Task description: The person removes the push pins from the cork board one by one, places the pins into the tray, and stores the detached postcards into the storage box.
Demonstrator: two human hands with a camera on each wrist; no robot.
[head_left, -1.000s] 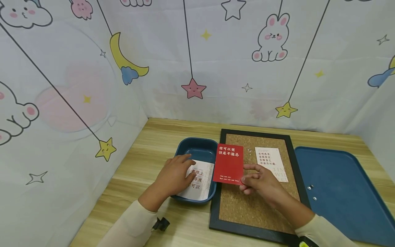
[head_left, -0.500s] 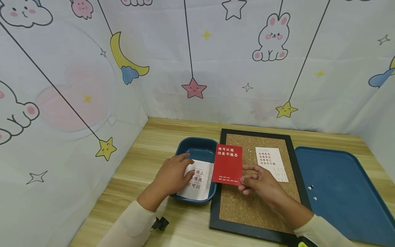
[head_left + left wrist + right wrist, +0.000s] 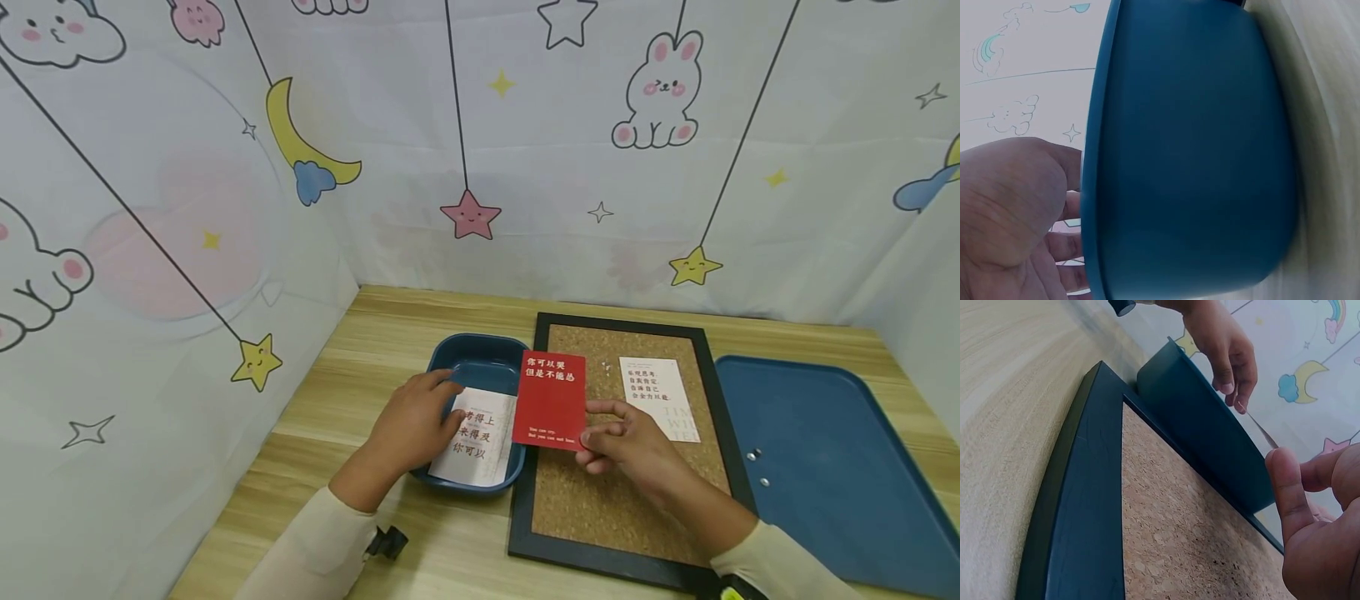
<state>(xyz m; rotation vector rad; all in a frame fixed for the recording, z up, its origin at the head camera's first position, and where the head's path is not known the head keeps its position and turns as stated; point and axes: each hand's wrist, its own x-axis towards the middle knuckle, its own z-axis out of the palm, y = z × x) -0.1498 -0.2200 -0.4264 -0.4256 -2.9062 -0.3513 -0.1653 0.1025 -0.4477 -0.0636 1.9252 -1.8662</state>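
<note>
My right hand (image 3: 626, 442) pinches a red card (image 3: 550, 400) with white printed characters by its lower right corner. The card is held over the right rim of a blue bin (image 3: 480, 346) and the left side of a corkboard (image 3: 592, 500). In the right wrist view the red card (image 3: 1260, 430) shows nearly edge-on, between thumb and fingers. My left hand (image 3: 412, 421) hovers at the bin's left side, fingers loosely bent, nothing in its grip. Under those fingers a white card (image 3: 476, 446) with dark characters lies in the bin. In the left wrist view the bin's outer wall (image 3: 1191, 150) hides the fingertips.
Another white card (image 3: 652, 387) lies on the corkboard's upper right, with small clear pins (image 3: 607, 367) beside it. A flat blue tray (image 3: 840, 467) at the right bears several small metallic bits (image 3: 764, 482). A patterned cloth (image 3: 540, 167) hangs behind the wooden table (image 3: 420, 312).
The red card has shifted slightly left with my right hand. My left hand has drawn back a little to the left, uncovering more of the white card's characters.
</note>
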